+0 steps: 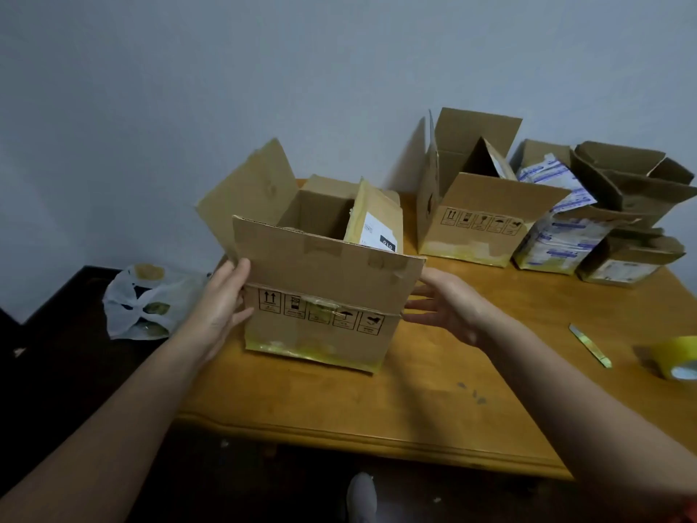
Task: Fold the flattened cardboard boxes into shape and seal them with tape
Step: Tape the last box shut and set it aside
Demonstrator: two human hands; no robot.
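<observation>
An upright cardboard box (320, 292) stands on the wooden table (433, 390) with its top flaps open; yellowish tape runs along its bottom edge. My left hand (222, 300) rests flat against the box's left side, thumb on the front face. My right hand (445, 303) is at the box's right side, fingers straight and spread, just at the corner; contact is unclear. A roll of yellow tape (675, 358) lies at the table's right edge, with a small cutter (590, 345) beside it.
Several other open boxes stand at the back right: a taller one (479, 228), one wrapped in printed tape (562, 239), and smaller ones (633, 205). A white plastic bag (147, 300) lies on a dark surface left of the table. The wall is close behind.
</observation>
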